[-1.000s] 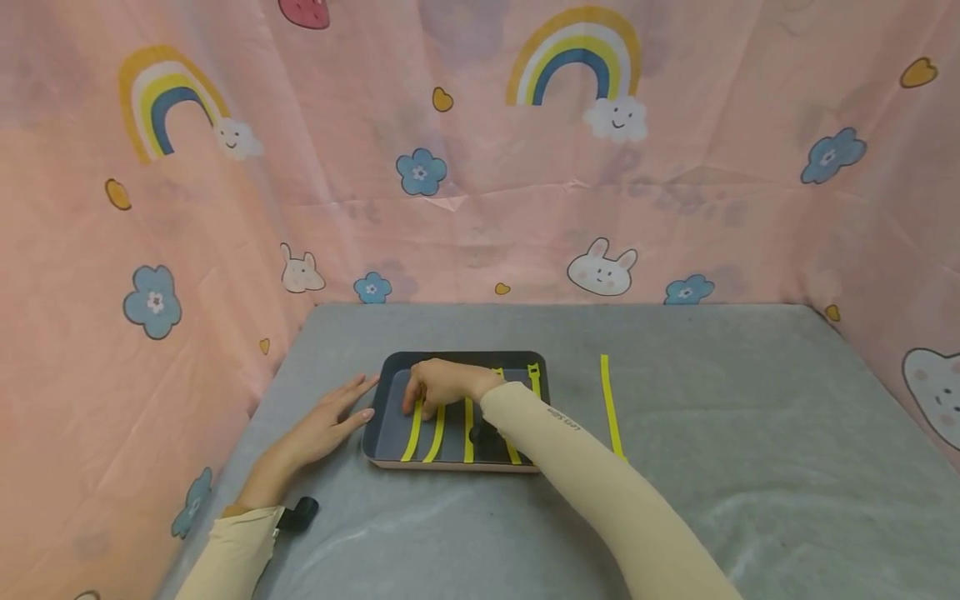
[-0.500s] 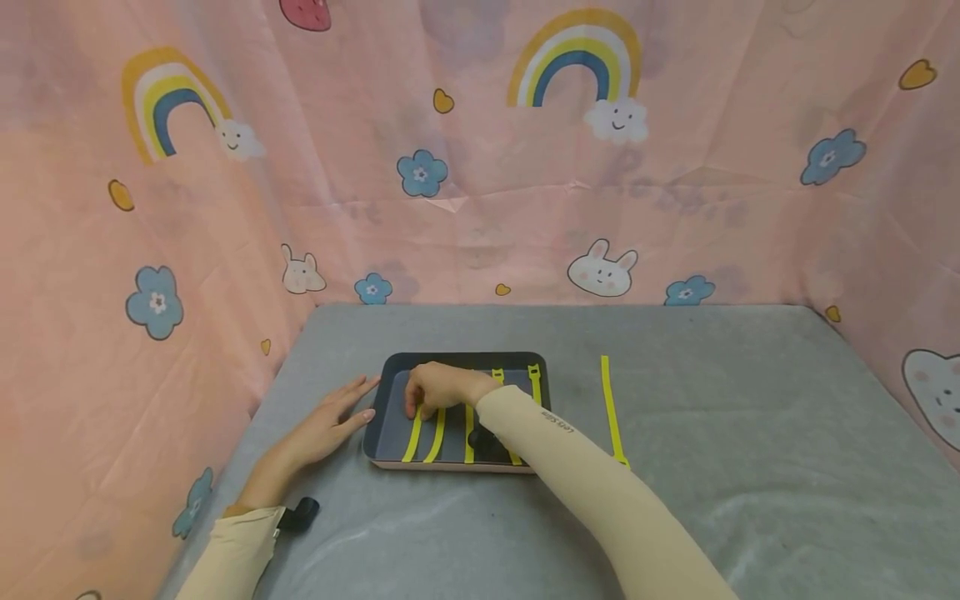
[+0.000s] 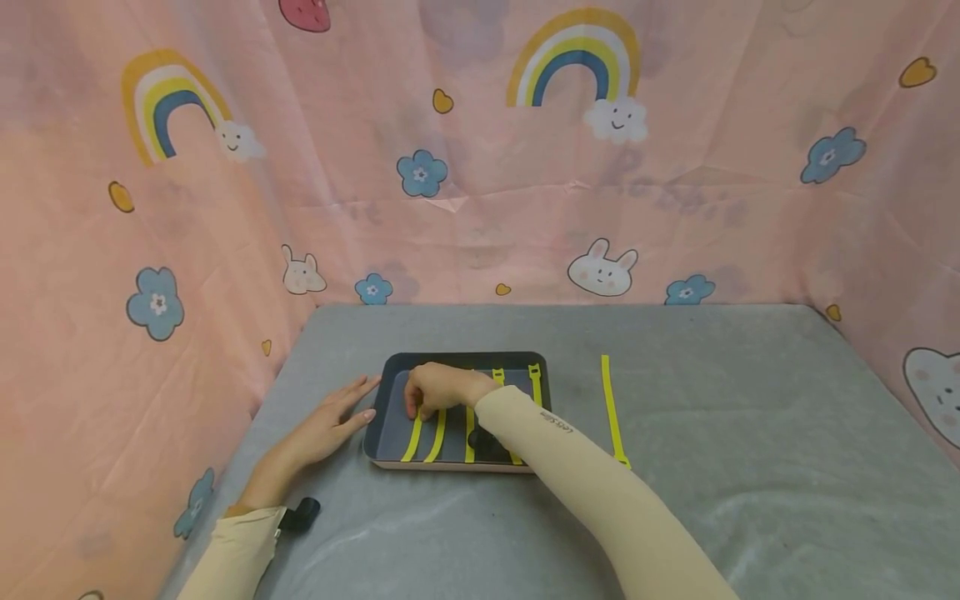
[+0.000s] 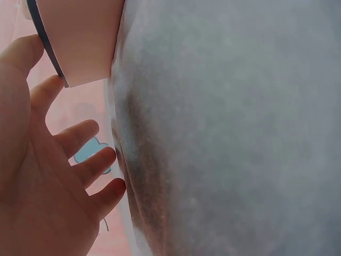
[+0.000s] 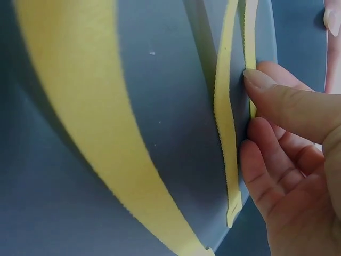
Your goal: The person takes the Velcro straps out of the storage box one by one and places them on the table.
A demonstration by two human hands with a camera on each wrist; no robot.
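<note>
A dark tray with a pinkish outside (image 3: 465, 467) lies on the table, with several yellow cable straps side by side in it, some showing slotted heads. My right hand (image 3: 442, 387) reaches into it and pinches the leftmost cable strap (image 3: 412, 440) between thumb and fingers. In the right wrist view the thumb (image 5: 293, 106) lies over that strap, near the tray's side wall. My left hand (image 3: 322, 429), fingers spread, touches the tray's left rim with its fingertips. The left wrist view shows its thumb and index finger (image 4: 49, 90) at the rim.
Right of the tray, another yellow cable strap (image 3: 611, 408) lies lengthwise on the grey table cover (image 3: 720, 433). A pink patterned curtain (image 3: 480, 233) hangs behind the table and along both sides. The right forearm's sleeve (image 3: 570, 467) crosses over the tray's front right corner.
My right hand has shifted very slightly toward me, still on the leftmost strap. The left hand and tray stay where they were.
</note>
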